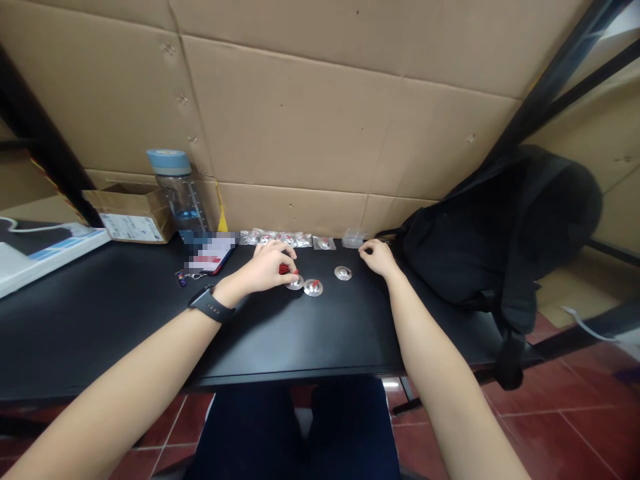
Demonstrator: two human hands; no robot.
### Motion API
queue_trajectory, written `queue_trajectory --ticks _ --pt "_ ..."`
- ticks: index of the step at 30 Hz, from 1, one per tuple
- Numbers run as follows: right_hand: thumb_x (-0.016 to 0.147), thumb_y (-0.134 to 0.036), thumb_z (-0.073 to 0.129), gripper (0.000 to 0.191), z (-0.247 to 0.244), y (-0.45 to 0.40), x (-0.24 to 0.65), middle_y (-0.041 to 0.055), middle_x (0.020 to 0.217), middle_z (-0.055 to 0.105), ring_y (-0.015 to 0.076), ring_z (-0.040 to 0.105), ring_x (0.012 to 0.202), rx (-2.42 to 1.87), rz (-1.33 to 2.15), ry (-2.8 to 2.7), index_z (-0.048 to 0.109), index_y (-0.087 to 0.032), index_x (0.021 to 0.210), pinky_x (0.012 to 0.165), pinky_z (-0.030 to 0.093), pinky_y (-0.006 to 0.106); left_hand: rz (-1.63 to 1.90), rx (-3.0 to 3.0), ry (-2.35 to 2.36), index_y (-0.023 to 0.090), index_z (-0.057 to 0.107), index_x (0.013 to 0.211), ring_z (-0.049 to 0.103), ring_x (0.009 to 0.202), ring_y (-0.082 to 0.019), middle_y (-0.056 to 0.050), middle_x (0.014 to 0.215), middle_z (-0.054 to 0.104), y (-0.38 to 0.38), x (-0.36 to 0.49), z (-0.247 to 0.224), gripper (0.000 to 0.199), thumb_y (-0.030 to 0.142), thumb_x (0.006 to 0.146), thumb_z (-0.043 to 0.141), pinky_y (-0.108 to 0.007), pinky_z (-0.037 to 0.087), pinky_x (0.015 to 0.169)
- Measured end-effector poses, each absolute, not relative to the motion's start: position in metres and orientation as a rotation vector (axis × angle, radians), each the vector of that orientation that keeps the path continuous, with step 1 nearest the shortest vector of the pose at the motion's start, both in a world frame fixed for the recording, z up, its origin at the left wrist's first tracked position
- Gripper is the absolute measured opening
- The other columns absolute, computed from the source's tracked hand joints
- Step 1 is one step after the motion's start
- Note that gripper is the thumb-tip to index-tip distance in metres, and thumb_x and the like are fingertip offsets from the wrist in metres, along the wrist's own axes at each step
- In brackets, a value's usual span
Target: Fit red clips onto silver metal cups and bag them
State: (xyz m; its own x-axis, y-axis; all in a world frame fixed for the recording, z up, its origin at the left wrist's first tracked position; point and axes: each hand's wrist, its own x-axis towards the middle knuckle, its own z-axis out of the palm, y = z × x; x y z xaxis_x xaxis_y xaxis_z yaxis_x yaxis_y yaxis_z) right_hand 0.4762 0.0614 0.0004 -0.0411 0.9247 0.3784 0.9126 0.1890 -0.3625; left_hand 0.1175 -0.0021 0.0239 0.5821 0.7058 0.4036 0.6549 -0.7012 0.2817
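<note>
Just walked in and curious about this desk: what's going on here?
At a black table, a person's left hand pinches a red item near a metal disc. A second disc, showing some red, and a third disc lie to its right. The right hand is near clear plastic; whether it holds anything is unclear. Small packets lie toward the back.

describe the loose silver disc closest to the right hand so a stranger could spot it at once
On the black table, find the black backpack at the right, then the right hand beside it. Just left of that hand lies a round silver disc with a raised middle. Of the three loose discs, it is rightmost, apart from the others, and shows no red.
</note>
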Motion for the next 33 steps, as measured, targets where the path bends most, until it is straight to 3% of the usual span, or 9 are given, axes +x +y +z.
queue_trajectory --ticks 5,14,21,24,33 --pt "0.092 -0.026 0.055 0.028 -0.009 0.068 0.484 0.0036 0.140 0.064 0.0282 0.055 0.129 -1.817 0.050 -1.947 0.081 -0.026 0.104 0.110 0.040 0.044 0.665 2.728 1.019 0.029 0.079 0.075 0.059 0.106 -0.026 -0.004 0.109 0.067 0.002 0.111 0.024 0.023 0.050 0.082 0.073 -0.046 0.039 0.103" --pt "0.093 -0.027 0.056 0.033 -0.012 0.067 0.473 0.0029 0.148 0.059 0.0356 0.044 0.138 -1.919 0.048 -1.972 0.075 -0.032 0.119 0.107 0.033 0.062 0.614 2.760 1.005 0.031 0.080 0.073 0.059 0.110 -0.028 -0.004 0.110 0.067 0.004 0.110 0.023 0.020 0.049 0.081 0.076 -0.047 0.037 0.103" --pt "0.094 -0.030 0.054 0.035 -0.011 0.066 0.469 0.0104 0.136 0.067 0.0340 0.048 0.134 -1.910 0.045 -1.937 0.072 -0.027 0.123 0.108 0.031 0.059 0.640 2.733 1.017 0.027 0.079 0.072 0.065 0.095 -0.022 -0.004 0.103 0.071 -0.001 0.111 0.035 0.020 0.043 0.083 0.074 -0.037 0.045 0.091" --pt "0.093 -0.028 0.054 0.034 -0.006 0.064 0.468 0.0095 0.134 0.069 0.0330 0.052 0.131 -1.863 0.021 -1.895 0.073 -0.025 0.120 0.107 0.033 0.057 0.673 2.717 1.002 0.025 0.078 0.071 0.066 0.088 -0.020 -0.004 0.099 0.072 -0.002 0.111 0.038 0.020 0.041 0.083 0.074 -0.034 0.046 0.086" --pt "0.087 -0.023 0.063 0.027 0.016 0.050 0.449 0.0034 0.124 0.074 0.0285 0.061 0.121 -1.430 -0.085 -1.930 0.076 -0.027 0.110 0.104 0.042 0.048 0.543 2.771 0.968 0.026 0.080 0.070 0.066 0.090 -0.020 -0.002 0.095 0.074 0.003 0.109 0.031 0.019 0.042 0.081 0.077 -0.033 0.040 0.089"
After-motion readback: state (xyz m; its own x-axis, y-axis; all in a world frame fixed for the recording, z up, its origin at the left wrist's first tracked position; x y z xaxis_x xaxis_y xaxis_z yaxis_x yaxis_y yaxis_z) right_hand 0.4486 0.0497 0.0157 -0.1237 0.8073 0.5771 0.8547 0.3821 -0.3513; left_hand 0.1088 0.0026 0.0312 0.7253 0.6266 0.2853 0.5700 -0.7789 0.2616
